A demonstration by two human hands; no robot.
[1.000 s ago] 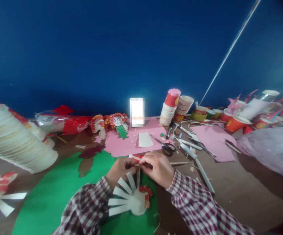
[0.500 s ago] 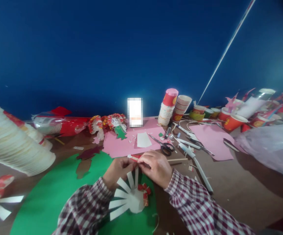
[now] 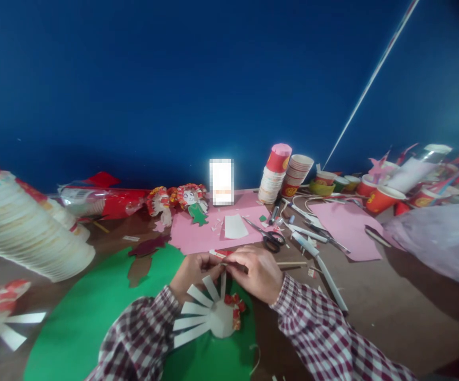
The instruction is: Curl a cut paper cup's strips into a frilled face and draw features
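A white paper cup cut into strips [image 3: 222, 320] spreads out over green paper. Several of its strips fan out straight, while red-patterned ones [image 3: 236, 307] are curled up on its right side. My left hand [image 3: 193, 272] pinches the end of an upright strip, thumb and fingers closed. Against it is my right hand [image 3: 258, 272], fingers closed round a thin wooden stick [image 3: 291, 264] that sticks out to the right. The stick's tip lies at the strip's top, between both hands. A red-printed part [image 3: 220, 253] shows just beyond the fingertips.
Black scissors [image 3: 272, 241] lie on pink paper [image 3: 198, 241] beyond my hands. Glue guns [image 3: 305, 244] are to the right. Stacks of paper cups [image 3: 31, 233] lean at left, others [image 3: 271, 182] stand behind. Green paper [image 3: 90, 317] lies underneath; finished paper figures [image 3: 193, 203] sit behind.
The view has shifted slightly. My fingers have moved a little on the strip, and the stick's tip now shows between them. The cut cup has tilted slightly.
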